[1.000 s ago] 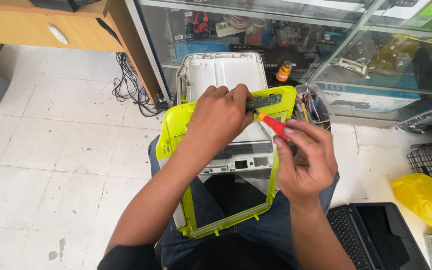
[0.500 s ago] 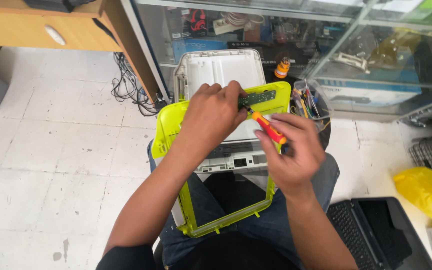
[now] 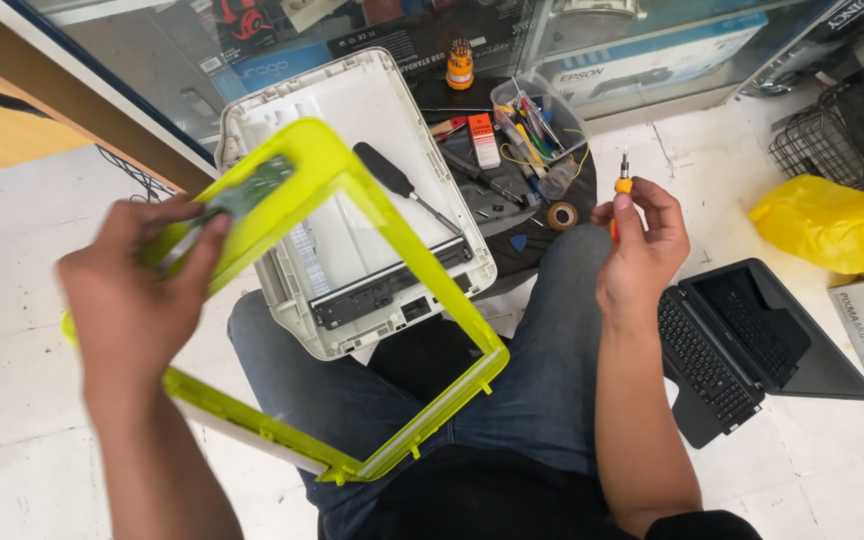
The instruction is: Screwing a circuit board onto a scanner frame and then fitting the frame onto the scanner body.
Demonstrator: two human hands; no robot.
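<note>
So you have the big yellow-green frame [image 3: 392, 300] up over the white printer body [image 3: 352, 190] that lies across your lap. It is a thin, see-through plastic ring with an open middle, so it looks light and a bit bendy, and it could crack if you twist it. Its long side rails look like the best places to grip, not the corner with the small green circuit board [image 3: 249, 187].

Your left hand [image 3: 137, 290] is to the left of the printer body. Its fingers are closed on the frame's upper-left corner, right beside the little board. The hand is blurred.

Your right hand [image 3: 642, 250] is to the right of the printer body and does not touch it. It pinches a small orange screwdriver [image 3: 623, 185] upright, between thumb and fingers.

A black-handled screwdriver [image 3: 402, 185] rests on the printer body. Behind it sits a clear tub of tools [image 3: 537, 125].
</note>
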